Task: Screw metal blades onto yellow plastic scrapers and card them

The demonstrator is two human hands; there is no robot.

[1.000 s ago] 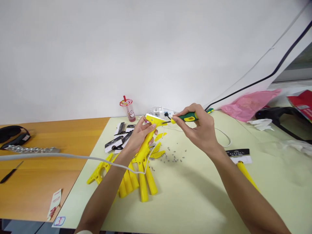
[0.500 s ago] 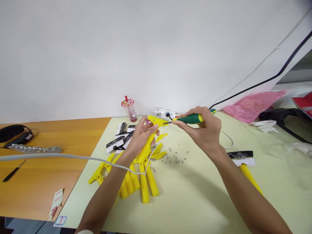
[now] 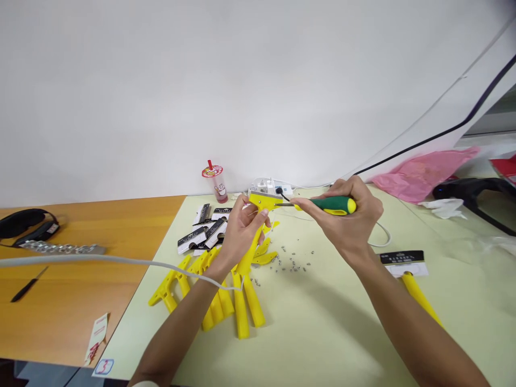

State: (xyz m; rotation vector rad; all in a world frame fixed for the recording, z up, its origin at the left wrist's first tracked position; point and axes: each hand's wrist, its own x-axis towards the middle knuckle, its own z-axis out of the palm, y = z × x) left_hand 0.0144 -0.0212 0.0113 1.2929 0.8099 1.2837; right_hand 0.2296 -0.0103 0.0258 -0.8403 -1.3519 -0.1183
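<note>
My left hand is closed around the neck of a yellow scraper, held up above the table with its metal blade edge at the top. My right hand grips a green and yellow screwdriver lying nearly level. Its tip meets the right side of the scraper's head; the exact contact is too small to make out. Below lie loose yellow scraper handles, partly behind my left forearm. Small yellow cover pieces and scattered small metal screws lie to their right.
Black and white cards lie behind the handles, near a drink cup and a power strip. A carded yellow tool is at right, near a pink bag. A white cable crosses the view in front.
My right hand and the screwdriver have shifted right, and more of the screwdriver's shaft and handle shows. The scraper has moved slightly right and turned a little, still in my left hand.
</note>
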